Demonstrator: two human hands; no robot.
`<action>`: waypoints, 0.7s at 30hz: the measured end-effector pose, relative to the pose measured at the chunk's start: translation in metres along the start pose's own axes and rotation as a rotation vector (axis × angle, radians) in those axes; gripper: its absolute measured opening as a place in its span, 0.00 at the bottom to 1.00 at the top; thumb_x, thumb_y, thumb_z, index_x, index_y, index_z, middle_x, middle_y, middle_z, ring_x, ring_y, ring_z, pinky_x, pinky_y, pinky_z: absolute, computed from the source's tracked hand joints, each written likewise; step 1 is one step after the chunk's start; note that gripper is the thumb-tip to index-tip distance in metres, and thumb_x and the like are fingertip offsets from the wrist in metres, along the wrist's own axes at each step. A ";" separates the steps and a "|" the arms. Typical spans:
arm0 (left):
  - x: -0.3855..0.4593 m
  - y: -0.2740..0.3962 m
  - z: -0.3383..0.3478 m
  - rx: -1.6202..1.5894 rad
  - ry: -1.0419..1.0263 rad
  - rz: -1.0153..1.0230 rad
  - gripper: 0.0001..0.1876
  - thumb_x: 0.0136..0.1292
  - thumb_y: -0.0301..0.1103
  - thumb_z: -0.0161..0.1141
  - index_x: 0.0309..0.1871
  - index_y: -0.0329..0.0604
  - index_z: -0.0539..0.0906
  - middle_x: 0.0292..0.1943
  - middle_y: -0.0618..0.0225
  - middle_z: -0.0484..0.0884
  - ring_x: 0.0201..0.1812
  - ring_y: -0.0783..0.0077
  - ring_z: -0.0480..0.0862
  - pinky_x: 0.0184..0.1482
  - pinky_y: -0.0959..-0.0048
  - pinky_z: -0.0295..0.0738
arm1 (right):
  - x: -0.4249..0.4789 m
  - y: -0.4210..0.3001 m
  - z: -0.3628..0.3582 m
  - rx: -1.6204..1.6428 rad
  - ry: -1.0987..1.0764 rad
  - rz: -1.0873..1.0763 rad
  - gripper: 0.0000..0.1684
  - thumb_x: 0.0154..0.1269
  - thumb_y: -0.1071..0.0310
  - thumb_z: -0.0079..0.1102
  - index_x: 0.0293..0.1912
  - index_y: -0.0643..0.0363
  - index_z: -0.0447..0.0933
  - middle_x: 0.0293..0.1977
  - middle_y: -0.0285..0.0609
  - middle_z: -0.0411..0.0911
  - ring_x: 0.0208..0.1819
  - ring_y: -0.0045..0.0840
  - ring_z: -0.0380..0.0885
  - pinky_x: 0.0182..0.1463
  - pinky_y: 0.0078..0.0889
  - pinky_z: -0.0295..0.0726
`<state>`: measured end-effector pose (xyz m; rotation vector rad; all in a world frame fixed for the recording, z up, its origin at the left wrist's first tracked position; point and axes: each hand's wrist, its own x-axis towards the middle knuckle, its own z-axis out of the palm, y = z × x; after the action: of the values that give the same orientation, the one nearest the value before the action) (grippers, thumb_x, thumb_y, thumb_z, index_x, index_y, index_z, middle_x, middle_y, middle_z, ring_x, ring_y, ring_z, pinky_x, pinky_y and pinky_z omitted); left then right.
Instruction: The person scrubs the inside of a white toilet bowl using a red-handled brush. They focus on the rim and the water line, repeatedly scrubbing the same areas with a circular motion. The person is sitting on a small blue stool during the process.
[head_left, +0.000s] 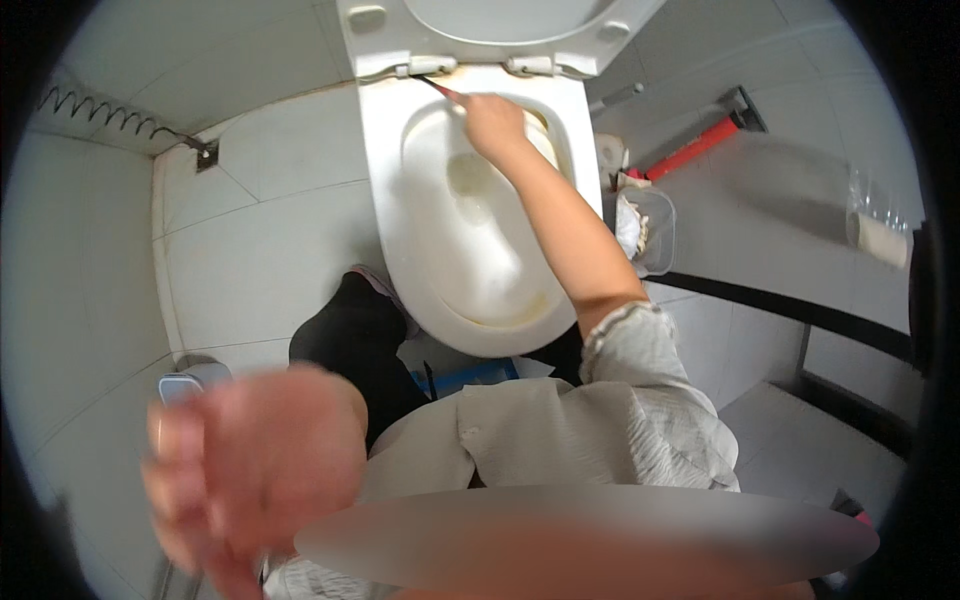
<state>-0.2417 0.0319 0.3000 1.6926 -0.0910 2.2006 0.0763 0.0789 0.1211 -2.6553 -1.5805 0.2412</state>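
Note:
My right hand (495, 127) grips a slim tool (450, 92) with a red handle and a dark, narrow shaft. The shaft's tip is at the left hinge (431, 66) of the raised toilet seat (469, 46). My right forearm reaches across the bowl of the white toilet (386, 225). A second hinge (531, 66) is to the right of the hand. Raised close to the camera at lower left, my left hand (277, 450) is blurred, with its fingers loosely bent. I see nothing in it.
Right of the toilet are a clear plastic bin (664, 232) with waste inside and a red-handled tool (694, 148). A coiled hose (112, 112) hangs at left above a floor drain (208, 156). A blue object (472, 375) lies by my feet. A black bar (780, 311) crosses the right side.

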 end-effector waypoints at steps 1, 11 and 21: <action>0.010 0.012 0.004 0.003 -0.070 -0.028 0.19 0.73 0.48 0.44 0.60 0.50 0.74 0.52 0.64 0.78 0.58 0.66 0.73 0.59 0.63 0.68 | 0.005 -0.001 -0.005 -0.005 -0.046 0.031 0.31 0.59 0.78 0.46 0.58 0.38 0.77 0.37 0.48 0.82 0.41 0.39 0.82 0.43 0.42 0.79; 0.019 0.015 0.042 0.014 0.103 0.192 0.17 0.68 0.42 0.51 0.51 0.40 0.77 0.53 0.62 0.76 0.57 0.62 0.72 0.61 0.58 0.63 | -0.004 0.019 -0.013 0.036 -0.038 -0.007 0.33 0.57 0.78 0.46 0.58 0.34 0.76 0.36 0.49 0.82 0.39 0.40 0.82 0.42 0.43 0.79; -0.008 -0.004 0.044 -0.027 0.033 0.127 0.14 0.67 0.42 0.55 0.48 0.42 0.80 0.48 0.63 0.79 0.49 0.64 0.77 0.52 0.64 0.71 | -0.013 0.028 -0.007 0.088 -0.016 -0.006 0.32 0.58 0.77 0.45 0.58 0.36 0.77 0.37 0.51 0.82 0.39 0.40 0.82 0.43 0.44 0.79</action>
<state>-0.1986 0.0218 0.3044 1.6777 -0.2249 2.3066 0.0957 0.0547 0.1260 -2.5889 -1.5440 0.3252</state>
